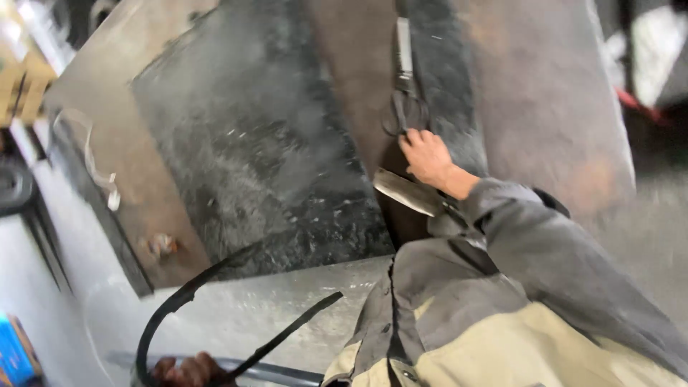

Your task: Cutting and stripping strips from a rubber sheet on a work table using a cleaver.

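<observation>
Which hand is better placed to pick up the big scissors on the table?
Right. The right hand already rests at the handles of the scissors, while the left hand is far off, gripping a curved black strip.

A dark speckled grey sheet (251, 143) lies on a rusty brown table (545, 107), beside black-handled shears (405, 93).

Scuffed metal worktable (552, 107), pale floor (43, 287)

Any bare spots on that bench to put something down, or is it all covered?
The dark sheet is bare across its whole face. The brown bench is also bare right of the narrow strip. It is crowded around the scissors, where the right hand reaches, with a blade just below. The left hand grips a black strap at the near edge.
</observation>
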